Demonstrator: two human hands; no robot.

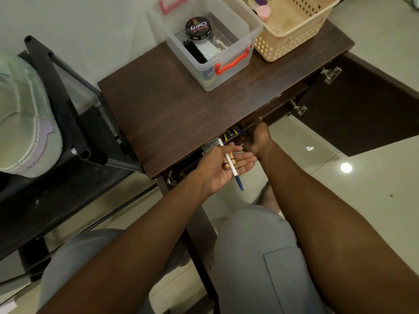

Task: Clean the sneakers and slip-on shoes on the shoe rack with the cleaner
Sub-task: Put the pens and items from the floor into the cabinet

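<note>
Lowest in the frame are the person's grey-clad knees, with both bare forearms reaching up from the bottom edge toward the centre. Just above centre the left hand [223, 165] lies palm up, its fingers [246, 160] straight and close together, carrying two gold batteries [227, 162] and a white pen [230, 165] with a blue tip that overhangs the heel of the palm. Just beside it, to the right, the right hand [257, 138] reaches under the front edge of the dark wooden counter [158, 105] into the slightly open drawer [223, 138]; how its fingers lie I cannot tell, since they are hidden in the gap.

On the counter, in the upper middle, a clear plastic box [205, 46] with an orange handle holds a round tin of black shoe polish [198, 28] and a brush [195, 51], the likely cleaner. A cream basket [292, 30] stands touching it at upper right. At the left edge a pale green sneaker [25, 118] rests on the black shoe rack [68, 105]; no slip-on shoe is visible.

Judging from this, cleaning has not started. The loose load on the flat palm could roll off if the hand tilts, the pen first, as it is overhanging. The open cabinet door [362, 105] at right is close to the right arm and could be knocked.
</note>
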